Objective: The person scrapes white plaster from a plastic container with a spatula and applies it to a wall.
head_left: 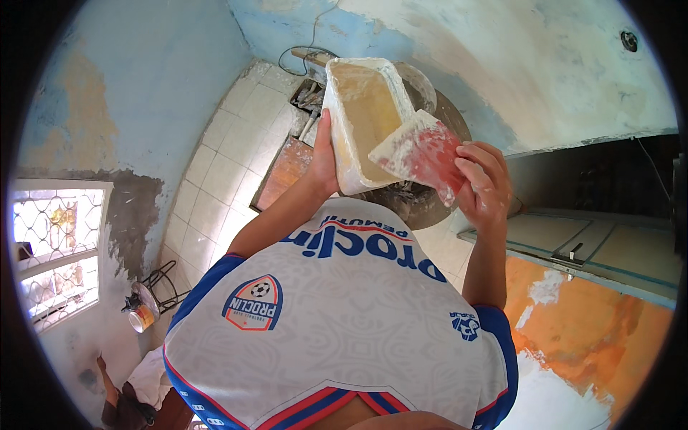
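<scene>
My left hand (pixel 325 161) grips the side of a white rectangular plastic tub (pixel 334 136), thumb on its outer wall and the other fingers hidden behind it. Pale filler residue coats the tub's inside and rim. In my right hand (pixel 486 183) is a red plastic putty spreader (pixel 433 152), pinched by its outer end between thumb and fingers. White filler smears most of the spreader's face. Its far edge lies over the tub's near right rim; whether it touches cannot be made out. White specks show on my right fingers.
Beneath the tub stands a round, dirty brown surface (pixel 448 111). A black tray of tools (pixel 308 94) and a reddish-brown board (pixel 285 172) lie to its left. A dark counter recess (pixel 595 186) is at right. Lower left are a chair (pixel 166 287) and another person's arm (pixel 107 380).
</scene>
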